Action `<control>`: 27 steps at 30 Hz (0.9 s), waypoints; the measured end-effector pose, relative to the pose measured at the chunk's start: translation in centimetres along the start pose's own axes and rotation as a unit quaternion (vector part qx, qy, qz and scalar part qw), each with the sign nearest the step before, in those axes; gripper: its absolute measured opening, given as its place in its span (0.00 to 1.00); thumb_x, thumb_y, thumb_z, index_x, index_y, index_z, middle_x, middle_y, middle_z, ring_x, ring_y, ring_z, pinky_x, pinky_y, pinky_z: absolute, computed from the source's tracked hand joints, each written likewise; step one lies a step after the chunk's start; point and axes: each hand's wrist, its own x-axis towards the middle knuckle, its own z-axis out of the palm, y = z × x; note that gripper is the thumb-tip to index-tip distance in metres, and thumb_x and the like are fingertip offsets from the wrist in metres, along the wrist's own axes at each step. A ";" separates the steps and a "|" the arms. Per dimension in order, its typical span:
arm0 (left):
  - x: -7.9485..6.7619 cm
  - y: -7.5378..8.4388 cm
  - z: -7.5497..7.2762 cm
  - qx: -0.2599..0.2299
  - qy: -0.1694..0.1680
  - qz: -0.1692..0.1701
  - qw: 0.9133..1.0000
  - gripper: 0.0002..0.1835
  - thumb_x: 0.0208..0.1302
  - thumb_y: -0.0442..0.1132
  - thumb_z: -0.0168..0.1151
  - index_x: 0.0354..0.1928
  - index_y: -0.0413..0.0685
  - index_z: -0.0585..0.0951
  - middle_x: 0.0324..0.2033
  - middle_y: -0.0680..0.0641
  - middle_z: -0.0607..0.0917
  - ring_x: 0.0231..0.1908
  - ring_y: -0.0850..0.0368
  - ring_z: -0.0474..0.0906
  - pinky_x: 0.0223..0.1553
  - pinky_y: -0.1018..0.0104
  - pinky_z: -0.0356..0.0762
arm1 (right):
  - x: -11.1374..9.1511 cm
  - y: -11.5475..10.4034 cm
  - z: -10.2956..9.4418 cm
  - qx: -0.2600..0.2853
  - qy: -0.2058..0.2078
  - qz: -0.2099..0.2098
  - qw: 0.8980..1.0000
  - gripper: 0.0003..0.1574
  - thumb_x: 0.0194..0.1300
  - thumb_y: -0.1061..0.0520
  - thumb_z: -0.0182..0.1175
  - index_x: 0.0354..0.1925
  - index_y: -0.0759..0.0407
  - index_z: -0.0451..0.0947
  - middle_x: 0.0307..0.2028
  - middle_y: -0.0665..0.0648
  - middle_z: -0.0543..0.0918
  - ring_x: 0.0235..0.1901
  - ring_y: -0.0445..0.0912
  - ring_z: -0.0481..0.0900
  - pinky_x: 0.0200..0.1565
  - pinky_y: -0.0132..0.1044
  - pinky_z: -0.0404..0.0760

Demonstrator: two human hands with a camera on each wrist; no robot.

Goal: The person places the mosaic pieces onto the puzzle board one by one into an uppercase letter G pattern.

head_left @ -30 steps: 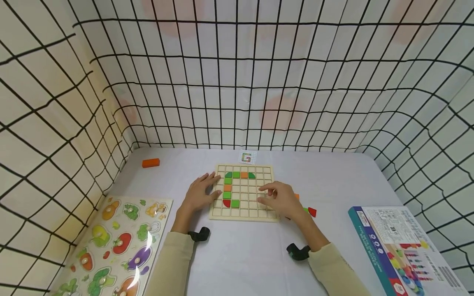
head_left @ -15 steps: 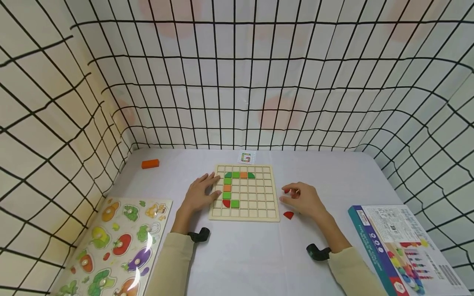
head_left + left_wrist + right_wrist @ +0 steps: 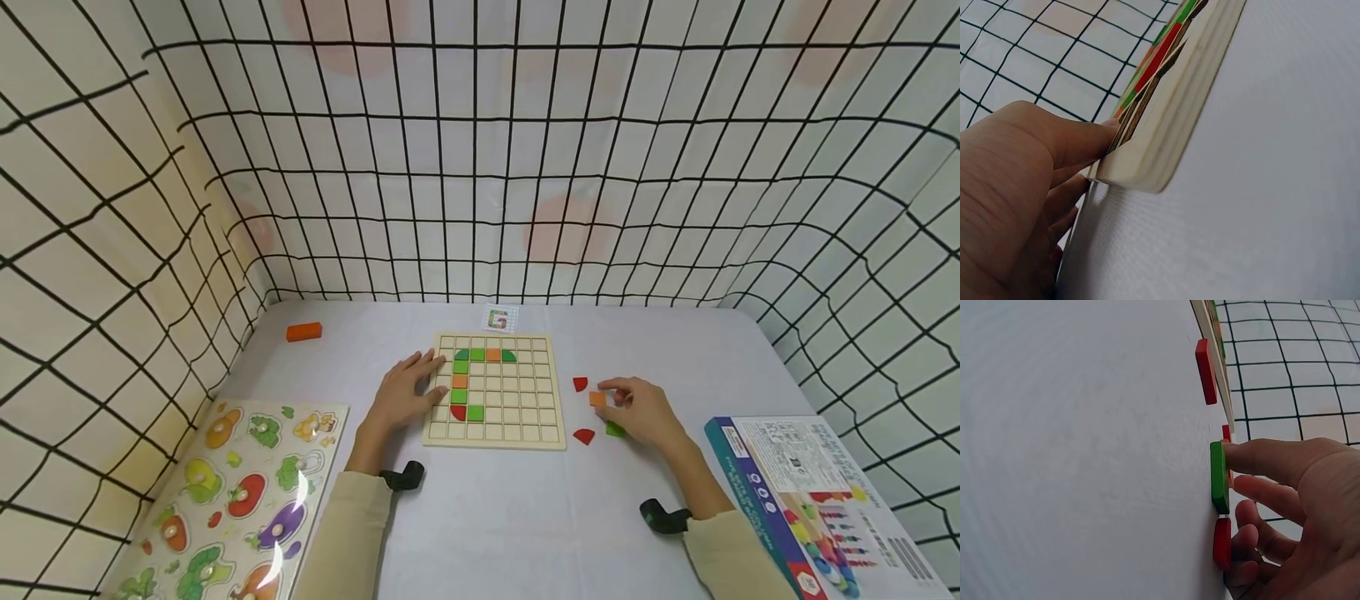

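My left hand (image 3: 405, 390) rests at the left edge of a wooden grid board (image 3: 517, 429), thumb over the top face and fingers along the side. The left wrist view shows that thumb (image 3: 1079, 140) against the board's corner. Green, orange and red tiles lie in the grid as an open C-like outline. Right of the board, my right hand (image 3: 643, 412) pinches an orange square tile (image 3: 597, 399) between thumb and forefinger, low over the table. A green tile (image 3: 1219, 478) lies right below the thumb, partly hidden by the hand in the head view.
Two red quarter-round tiles (image 3: 583, 436) lie between board and right hand; another red tile (image 3: 1222, 544) shows under the fingers. A pattern card (image 3: 500, 319) is behind the board, an orange block (image 3: 303, 332) far left, a vegetable puzzle (image 3: 247, 450) left, a box (image 3: 810, 483) right. Black netting surrounds the table.
My right hand has moved right from over the board to the loose tiles and now pinches the orange one. Two red tiles have come into full view. The left hand has stayed put.
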 end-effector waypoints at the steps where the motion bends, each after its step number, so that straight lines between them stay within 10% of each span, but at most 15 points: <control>1: 0.0 0.0 0.0 0.002 -0.001 -0.001 1.000 0.35 0.69 0.54 0.59 0.77 0.58 0.68 0.79 0.53 0.63 0.81 0.46 0.53 0.82 0.42 0.46 | 0.0 0.1 0.0 -0.004 -0.001 0.001 1.000 0.24 0.63 0.54 0.71 0.57 0.59 0.85 0.32 0.55 0.76 0.34 0.48 0.71 0.31 0.35 0.69; 27: 0.0 0.1 -0.1 0.002 -0.009 0.002 1.000 0.35 0.70 0.53 0.58 0.77 0.56 0.68 0.79 0.52 0.63 0.81 0.45 0.52 0.82 0.44 0.44 | 0.0 -1.1 0.2 0.023 0.001 -0.005 1.000 0.19 0.66 0.56 0.69 0.54 0.59 0.86 0.32 0.55 0.77 0.32 0.48 0.71 0.29 0.34 0.70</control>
